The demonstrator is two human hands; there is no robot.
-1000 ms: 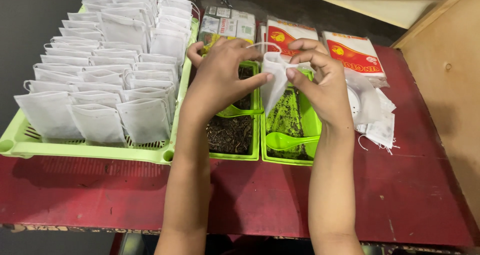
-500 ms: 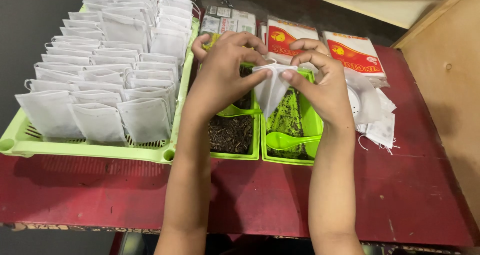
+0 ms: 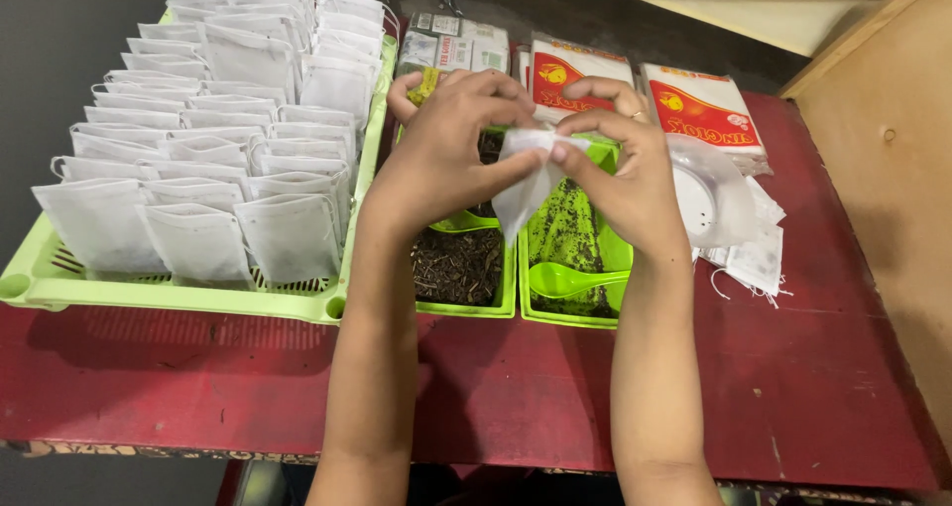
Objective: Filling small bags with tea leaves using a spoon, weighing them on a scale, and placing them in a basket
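Note:
Both hands pinch the top of one small white filter bag (image 3: 523, 190), which hangs over two green trays. My left hand (image 3: 443, 149) grips its left upper corner and my right hand (image 3: 623, 174) grips the right upper corner. Below, the left green tray (image 3: 496, 303) holds dark loose tea and a green spoon (image 3: 466, 222) partly hidden by the bag. The right green tray (image 3: 615, 250) holds greenish tea and a second green spoon (image 3: 567, 279).
A large green basket (image 3: 178, 298) on the left holds several upright filled white bags (image 3: 208, 159). Red and white packets (image 3: 694, 104) and a boxed packet (image 3: 456, 50) lie at the back. A clear plastic bag (image 3: 714, 198) and loose empty bags (image 3: 754, 258) sit right on the red table (image 3: 496, 387).
The hands have drawn closer together at the bag's mouth, folding its top. The bag now hangs a little lower and more to the left.

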